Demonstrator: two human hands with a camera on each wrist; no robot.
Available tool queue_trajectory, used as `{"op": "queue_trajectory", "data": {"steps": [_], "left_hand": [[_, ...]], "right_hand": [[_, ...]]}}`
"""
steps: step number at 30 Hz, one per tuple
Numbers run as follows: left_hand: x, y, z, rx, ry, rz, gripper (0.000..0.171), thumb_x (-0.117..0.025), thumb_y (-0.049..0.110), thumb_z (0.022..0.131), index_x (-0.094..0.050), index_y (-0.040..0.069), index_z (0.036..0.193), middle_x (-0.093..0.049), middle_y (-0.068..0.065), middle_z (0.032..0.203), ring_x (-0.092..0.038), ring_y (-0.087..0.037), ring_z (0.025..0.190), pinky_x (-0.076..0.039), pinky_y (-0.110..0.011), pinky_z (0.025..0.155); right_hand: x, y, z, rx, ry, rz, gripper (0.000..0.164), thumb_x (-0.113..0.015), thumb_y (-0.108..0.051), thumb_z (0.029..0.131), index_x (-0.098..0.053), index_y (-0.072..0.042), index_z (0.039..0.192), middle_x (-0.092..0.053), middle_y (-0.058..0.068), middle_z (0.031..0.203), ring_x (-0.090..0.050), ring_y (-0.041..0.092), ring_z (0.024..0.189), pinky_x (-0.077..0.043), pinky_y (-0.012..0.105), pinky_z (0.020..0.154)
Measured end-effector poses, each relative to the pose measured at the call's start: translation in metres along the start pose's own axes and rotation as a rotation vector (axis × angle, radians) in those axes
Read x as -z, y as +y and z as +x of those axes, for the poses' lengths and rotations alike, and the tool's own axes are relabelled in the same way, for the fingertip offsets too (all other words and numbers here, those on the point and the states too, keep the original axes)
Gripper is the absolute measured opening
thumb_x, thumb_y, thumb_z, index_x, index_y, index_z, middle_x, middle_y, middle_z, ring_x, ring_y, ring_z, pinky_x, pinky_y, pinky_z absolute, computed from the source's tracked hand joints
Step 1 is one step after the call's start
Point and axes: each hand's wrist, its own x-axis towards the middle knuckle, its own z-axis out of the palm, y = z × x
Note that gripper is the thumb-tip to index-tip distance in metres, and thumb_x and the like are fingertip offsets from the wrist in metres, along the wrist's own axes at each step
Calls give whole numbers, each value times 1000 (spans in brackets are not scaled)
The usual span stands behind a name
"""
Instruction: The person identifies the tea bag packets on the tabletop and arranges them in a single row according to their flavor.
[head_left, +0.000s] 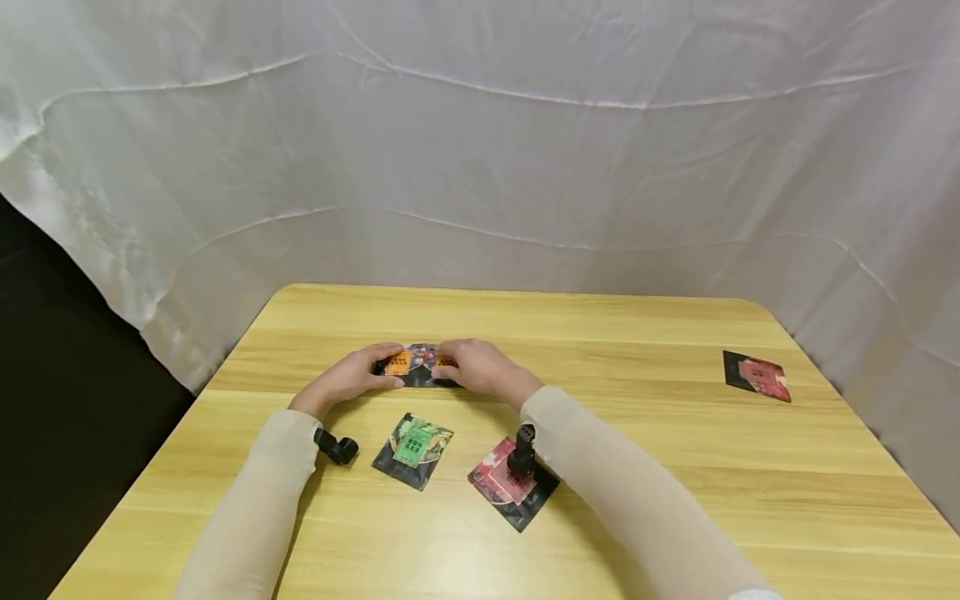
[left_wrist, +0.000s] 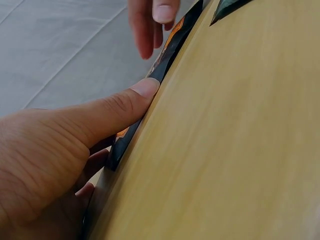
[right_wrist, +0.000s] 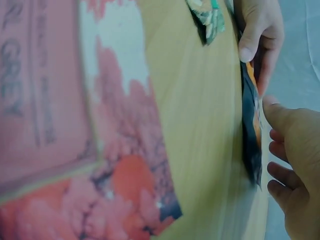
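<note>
A cream right sleeve [head_left: 637,492] reaches in nearest in the head view, its black wrist camera [head_left: 522,454] hanging over the pink Earl Grey sachet [head_left: 517,500]. Beyond, the orange-labelled sachet [head_left: 422,367] lies on the wooden table [head_left: 637,400] between the 2 hands; 2 orange patches show, and I cannot tell whether 2 sachets overlap there. The left hand [head_left: 348,377] pinches its left end, thumb on the near edge, fingers curled behind. The right hand [head_left: 483,368] curves loosely at the other end, thumb and fingers parted, with no firm hold visible. With only 1 end pinched, an uneven push from the right could swivel or buckle it. A low sweep of that sleeve could drag the Earl Grey sachet towards the green-labelled sachet [head_left: 412,450] near it.
</note>
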Motion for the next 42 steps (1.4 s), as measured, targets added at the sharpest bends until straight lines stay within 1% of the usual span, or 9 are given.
{"op": "queue_trajectory", "data": {"steps": [5,12,19,24,29,33,38,42], "left_hand": [[2,1,1,3,0,3,80,-72,43,88,-36,12,153,-30,-19,155,-33,-41,138,-29,-58,109],[2,0,2,-6,3,23,79,-71,41,89,-35,10,153,-30,-20,155,-28,-42,140,-25,-58,112],[3,-1,0,-13,1,23,78,-70,40,90,-34,10,153,-30,-19,156,-25,-42,142,-22,-59,113],[3,-3,-1,-12,4,26,79,-70,41,90,-35,10,153,-30,-19,156,-25,-42,142,-22,-59,113],[3,-1,-3,-10,2,19,78,-70,40,91,-35,9,153,-30,-19,156,-24,-42,142,-22,-59,113],[3,-2,-1,-20,2,25,79,-70,40,90,-34,9,153,-30,-20,156,-25,-43,142,-22,-60,112],[5,-2,-1,-24,4,27,79,-71,40,90,-34,10,153,-29,-19,156,-25,-42,142,-21,-59,113],[4,-3,0,-30,2,41,79,-70,41,90,-34,9,153,-29,-20,156,-25,-43,141,-21,-60,112]], "right_hand": [[8,0,-1,21,-2,11,54,-54,-44,100,-51,-12,144,-54,5,141,-49,24,131,-37,39,110],[21,3,-9,33,-33,87,53,-54,-42,100,-50,-14,145,-52,4,143,-47,24,132,-36,41,110],[31,12,-22,-3,-33,173,52,-54,-44,100,-51,-18,145,-52,1,143,-46,24,132,-35,43,110],[36,17,-31,-9,-26,214,52,-55,-44,99,-51,-18,144,-52,2,143,-45,26,134,-33,44,112],[35,21,-41,7,-26,225,53,-57,-44,98,-51,-19,145,-50,2,145,-45,27,133,-32,45,112],[30,19,-49,43,-25,237,55,-59,-44,97,-51,-17,145,-49,3,146,-45,27,133,-33,45,111],[23,12,-53,105,-36,205,56,-62,-42,96,-51,-15,144,-48,8,146,-43,27,135,-32,43,112],[19,2,-54,151,-47,157,55,-62,-42,95,-53,-16,143,-50,7,145,-42,26,136,-31,42,113]]}}
